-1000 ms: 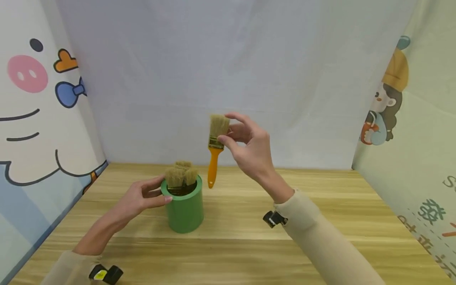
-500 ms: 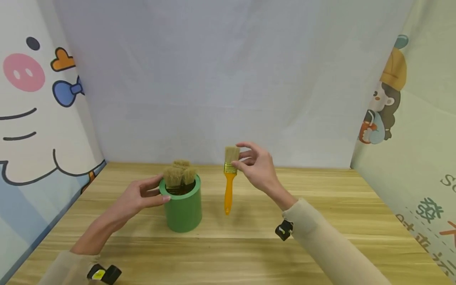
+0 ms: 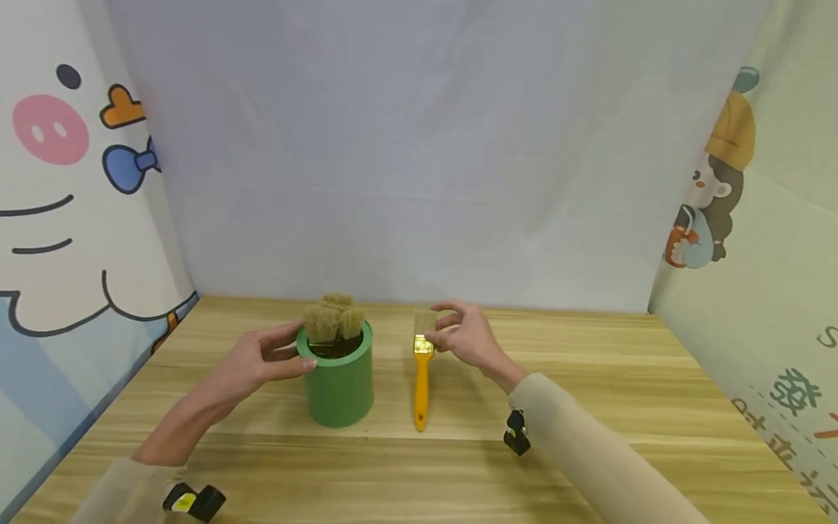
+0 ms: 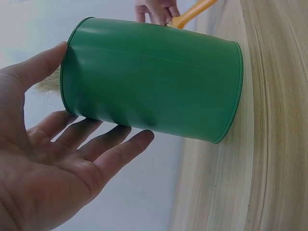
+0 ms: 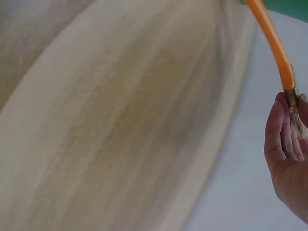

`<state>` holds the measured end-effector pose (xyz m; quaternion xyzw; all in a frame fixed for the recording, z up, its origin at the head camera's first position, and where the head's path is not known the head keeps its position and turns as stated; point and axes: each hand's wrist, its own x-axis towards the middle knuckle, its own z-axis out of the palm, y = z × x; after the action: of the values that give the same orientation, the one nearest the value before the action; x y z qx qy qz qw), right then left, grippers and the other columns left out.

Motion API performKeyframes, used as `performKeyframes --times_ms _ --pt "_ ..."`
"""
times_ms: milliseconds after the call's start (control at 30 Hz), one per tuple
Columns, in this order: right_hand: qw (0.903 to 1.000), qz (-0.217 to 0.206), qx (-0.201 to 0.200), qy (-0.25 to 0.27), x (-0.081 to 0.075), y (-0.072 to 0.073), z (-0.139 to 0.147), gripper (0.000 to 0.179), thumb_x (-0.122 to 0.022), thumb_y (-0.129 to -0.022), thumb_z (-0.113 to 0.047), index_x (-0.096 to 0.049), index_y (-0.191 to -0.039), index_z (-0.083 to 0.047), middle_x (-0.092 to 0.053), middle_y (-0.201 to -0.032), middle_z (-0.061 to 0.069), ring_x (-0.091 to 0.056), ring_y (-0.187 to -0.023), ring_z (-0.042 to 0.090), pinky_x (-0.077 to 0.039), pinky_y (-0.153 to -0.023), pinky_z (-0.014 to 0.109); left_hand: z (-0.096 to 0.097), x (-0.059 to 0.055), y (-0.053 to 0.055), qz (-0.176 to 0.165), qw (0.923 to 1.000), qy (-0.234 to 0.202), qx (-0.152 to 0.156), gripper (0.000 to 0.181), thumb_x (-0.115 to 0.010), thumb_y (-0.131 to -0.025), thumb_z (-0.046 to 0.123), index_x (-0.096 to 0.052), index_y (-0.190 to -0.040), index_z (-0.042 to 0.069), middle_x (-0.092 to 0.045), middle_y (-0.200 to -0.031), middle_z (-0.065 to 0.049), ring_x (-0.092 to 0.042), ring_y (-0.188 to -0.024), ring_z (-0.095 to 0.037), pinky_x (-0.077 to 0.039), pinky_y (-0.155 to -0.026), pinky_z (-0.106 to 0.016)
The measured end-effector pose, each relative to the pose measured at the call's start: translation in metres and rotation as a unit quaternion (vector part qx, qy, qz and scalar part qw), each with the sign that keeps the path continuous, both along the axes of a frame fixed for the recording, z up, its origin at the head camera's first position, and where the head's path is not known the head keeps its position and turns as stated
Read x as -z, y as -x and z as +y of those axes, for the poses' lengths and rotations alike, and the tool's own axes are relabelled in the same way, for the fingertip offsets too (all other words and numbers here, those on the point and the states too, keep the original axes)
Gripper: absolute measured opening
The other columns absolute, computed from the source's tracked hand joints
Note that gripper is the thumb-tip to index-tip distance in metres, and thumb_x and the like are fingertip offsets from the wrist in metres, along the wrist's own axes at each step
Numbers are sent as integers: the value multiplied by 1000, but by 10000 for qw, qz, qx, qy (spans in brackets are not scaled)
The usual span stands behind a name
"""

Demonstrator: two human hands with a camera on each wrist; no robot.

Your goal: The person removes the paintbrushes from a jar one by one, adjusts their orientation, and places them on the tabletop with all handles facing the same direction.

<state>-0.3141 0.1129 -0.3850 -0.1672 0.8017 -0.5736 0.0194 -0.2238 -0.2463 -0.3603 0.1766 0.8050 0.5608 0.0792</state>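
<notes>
Paintbrush [image 3: 423,354] lowered | long axis slanting, handle [image 3: 421,397] down | right hand [image 3: 466,337] pinching it | left hand [image 3: 252,356] holding pot [image 3: 340,394]

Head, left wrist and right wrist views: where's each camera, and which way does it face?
Head: on the head, facing forward and down at the tabletop; left hand, right hand and beige sleeves show.
Left wrist: on that wrist, facing the left hand gripping the green canister; right hand beyond.
Right wrist: on that wrist, facing the tabletop, right hand pinching the paintbrush.
Both wrist views share the right hand and paintbrush.
</notes>
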Motion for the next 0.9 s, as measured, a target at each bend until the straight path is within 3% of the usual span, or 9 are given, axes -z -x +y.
performKeyframes --times_ms 333,533,700,900 --pt "9986 -507 -18 -150 17 5 0 49 -79 -92 6 -61 -137 10 -71 -106 28 -76 -82 36 -64 -74 47 1 1 1 -34 10000 -43 -26 87 -73 -102 28 -22 -166 -1 -20 -170 -25 -33 -147 -52 -42 -111 -61" --pt "9967 -640 128 -480 22 7 -4 43 -80 -90 7 -66 -131 5 -72 -98 18 -74 -76 25 -64 -68 40 1 1 1 -62 10000 -45 -19 87 -73 -102 28 -21 -166 -1 -20 -170 -25 -33 -147 -53 -41 -112 -61" --pt "9945 -517 84 -909 28 10 -6 41 -82 -90 4 -68 -128 5 -75 -94 15 -73 -77 23 -63 -67 37 0 2 2 -44 10000 -86 -11 87 -73 -102 27 -22 -166 -2 -19 -170 -25 -32 -147 -53 -40 -112 -61" --pt "9872 -333 137 -1552 31 12 -5 42 -85 -90 -7 -69 -128 1 -76 -94 10 -71 -86 22 -60 -75 35 0 2 2 -22 9999 -106 13 87 -73 -102 27 -22 -166 -2 -20 -170 -25 -33 -147 -53 -41 -112 -60"
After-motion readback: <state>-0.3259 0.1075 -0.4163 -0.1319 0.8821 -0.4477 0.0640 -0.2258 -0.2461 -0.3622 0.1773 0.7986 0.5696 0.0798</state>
